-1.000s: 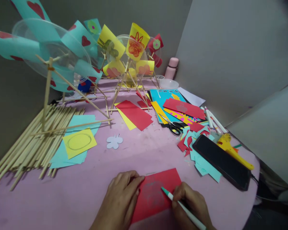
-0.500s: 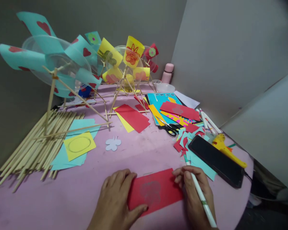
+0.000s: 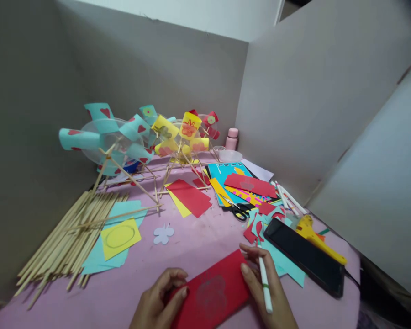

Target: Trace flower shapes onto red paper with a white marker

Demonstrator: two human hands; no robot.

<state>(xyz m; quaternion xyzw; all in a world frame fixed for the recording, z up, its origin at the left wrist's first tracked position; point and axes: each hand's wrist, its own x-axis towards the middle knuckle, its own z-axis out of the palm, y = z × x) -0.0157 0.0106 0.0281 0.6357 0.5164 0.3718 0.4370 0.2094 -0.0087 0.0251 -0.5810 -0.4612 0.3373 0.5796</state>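
A red paper strip [image 3: 222, 274] with a grey drawn shape on it is tilted up toward me between both hands. My left hand [image 3: 162, 301] pinches its left edge between thumb and fingers. At the right edge, my right hand [image 3: 265, 283] grips the paper with its thumb on top, while a white marker [image 3: 264, 281] with a green band lies across the same hand. A white butterfly-shaped cutout [image 3: 163, 233] lies on the table beyond the left hand. Red and light-blue paper scraps [image 3: 256, 226] lie beyond the right hand.
A black phone [image 3: 304, 256] and yellow glue gun [image 3: 318, 240] lie at the right, scissors [image 3: 239, 211] near the middle. Bamboo sticks [image 3: 65, 242] and a yellow card [image 3: 121, 237] are at left. Paper pinwheels [image 3: 108, 137] on stick stands rise behind, before grey panels.
The view has tipped upward. Both hands have lifted and turned the red paper strip; my left hand went from lying flat to pinching its edge. The marker now points away, more upright.
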